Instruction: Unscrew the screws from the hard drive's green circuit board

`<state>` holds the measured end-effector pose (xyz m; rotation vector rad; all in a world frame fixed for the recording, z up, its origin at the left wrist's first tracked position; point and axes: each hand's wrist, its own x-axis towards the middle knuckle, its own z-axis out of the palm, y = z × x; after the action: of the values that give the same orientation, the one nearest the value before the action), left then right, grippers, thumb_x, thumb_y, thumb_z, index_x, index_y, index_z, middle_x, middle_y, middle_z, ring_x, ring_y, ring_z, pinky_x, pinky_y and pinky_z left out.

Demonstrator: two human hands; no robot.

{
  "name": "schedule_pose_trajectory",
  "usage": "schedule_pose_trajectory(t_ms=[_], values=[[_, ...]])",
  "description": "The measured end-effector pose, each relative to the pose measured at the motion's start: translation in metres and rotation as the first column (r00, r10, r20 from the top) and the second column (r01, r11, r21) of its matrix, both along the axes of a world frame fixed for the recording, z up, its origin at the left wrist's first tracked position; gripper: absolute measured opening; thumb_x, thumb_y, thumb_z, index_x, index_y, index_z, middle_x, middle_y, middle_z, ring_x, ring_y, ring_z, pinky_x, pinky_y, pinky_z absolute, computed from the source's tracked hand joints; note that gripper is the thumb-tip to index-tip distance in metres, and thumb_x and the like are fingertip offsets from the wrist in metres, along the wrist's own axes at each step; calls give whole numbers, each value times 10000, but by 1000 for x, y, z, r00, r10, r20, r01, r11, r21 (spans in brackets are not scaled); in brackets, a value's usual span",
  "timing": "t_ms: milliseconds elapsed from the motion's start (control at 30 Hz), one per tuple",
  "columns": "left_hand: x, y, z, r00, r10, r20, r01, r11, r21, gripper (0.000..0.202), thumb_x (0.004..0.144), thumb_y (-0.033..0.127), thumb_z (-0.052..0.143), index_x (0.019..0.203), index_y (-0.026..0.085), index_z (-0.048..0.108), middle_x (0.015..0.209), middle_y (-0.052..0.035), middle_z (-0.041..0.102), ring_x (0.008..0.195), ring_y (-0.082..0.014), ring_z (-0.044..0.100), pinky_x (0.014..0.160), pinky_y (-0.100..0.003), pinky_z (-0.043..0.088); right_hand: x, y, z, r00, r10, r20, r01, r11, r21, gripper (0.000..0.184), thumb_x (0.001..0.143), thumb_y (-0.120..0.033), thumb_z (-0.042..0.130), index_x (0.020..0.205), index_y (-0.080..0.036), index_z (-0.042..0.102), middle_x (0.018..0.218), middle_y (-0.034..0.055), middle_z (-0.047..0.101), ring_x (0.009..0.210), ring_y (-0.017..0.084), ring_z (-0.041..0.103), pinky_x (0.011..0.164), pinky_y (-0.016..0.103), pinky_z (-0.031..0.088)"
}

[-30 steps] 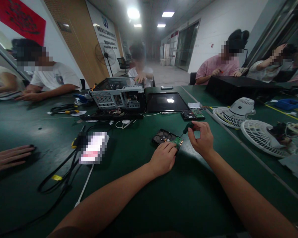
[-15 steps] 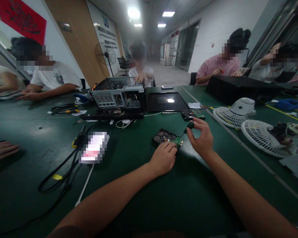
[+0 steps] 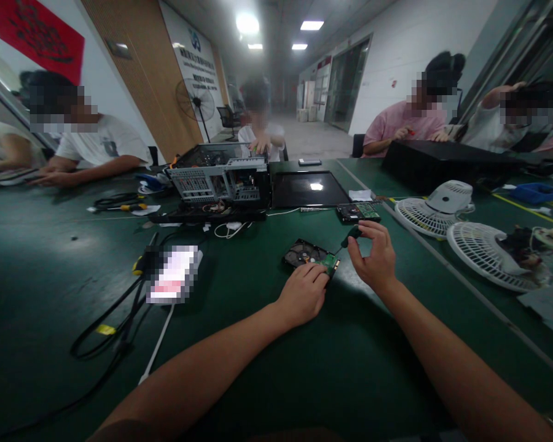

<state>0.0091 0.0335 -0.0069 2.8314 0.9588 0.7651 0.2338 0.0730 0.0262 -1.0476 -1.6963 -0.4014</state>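
A hard drive [image 3: 306, 253] lies on the green table, its green circuit board showing at the right end. My left hand [image 3: 303, 291] is closed on the drive's near edge, and its fingers cover part of the board. Between the thumb and fingers of my right hand [image 3: 374, 255] is a screwdriver [image 3: 350, 237] with a dark green handle. The thin shaft slants down to the left, its tip at the board's right end. Whether the tip sits in a screw is too small to tell.
Behind the drive are a second hard drive [image 3: 358, 213], a dark flat panel [image 3: 311, 189] and an open computer case [image 3: 219, 181]. White fan parts [image 3: 482, 252] lie at right. A lit phone [image 3: 174, 274] and black cable [image 3: 131, 307] are at left. Several people sit around the table.
The co-worker's hand at the far left edge has gone out of view. My hands, the screwdriver and the hard drive stay almost exactly where they were.
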Motion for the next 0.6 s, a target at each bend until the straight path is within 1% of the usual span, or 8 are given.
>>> schedule_pose_trajectory(t_ms=[67,133,233,333,500,600], values=[[0,0,1,1000,-3,0,3,1000,-5,291,921,173,584,1212,164,581,1330,-123,592,1267,-295,523,1109,-487,431,-1,-1,1,1000,23,0,-23,1000,-12,334,916,-272,651,1218,-226,515,1274,146,636,1185,292,628,946,528,569],[0,0,2,1000,-2,-1,2,1000,-7,289,922,172,583,1211,159,581,1325,-125,594,1266,-292,523,1105,-480,435,0,-1,1,1000,23,0,-23,1000,-15,337,917,-254,645,1223,-228,506,1265,139,648,1151,281,648,931,512,575],[0,0,3,1000,1,-2,-1,1000,-8,281,922,176,585,1202,155,584,1319,-128,595,1265,-292,523,1105,-475,436,1,-1,1,1000,-13,23,13,1000,14,319,898,-240,664,1183,-228,522,1165,123,660,1071,269,660,905,484,577],[0,0,2,1000,2,0,-2,1000,-5,288,918,177,590,1205,154,580,1318,-131,596,1266,-295,522,1106,-479,436,3,-1,1,998,-48,48,47,998,31,317,876,-249,688,1153,-221,538,1076,109,635,1035,271,640,878,465,575],[-1,-1,2,1000,1,6,-1,1000,0,282,917,173,589,1198,150,580,1321,-129,596,1261,-289,523,1120,-470,425,1,-2,1,997,-64,43,64,998,4,341,868,-264,691,1173,-219,545,1034,92,605,929,247,620,814,432,572],[-1,-1,2,1000,2,5,-2,1000,0,286,919,178,588,1204,153,580,1327,-130,593,1271,-292,519,1119,-472,425,0,-4,4,997,-65,41,65,998,-5,336,875,-260,675,1183,-217,549,954,67,600,870,236,608,800,427,562]])
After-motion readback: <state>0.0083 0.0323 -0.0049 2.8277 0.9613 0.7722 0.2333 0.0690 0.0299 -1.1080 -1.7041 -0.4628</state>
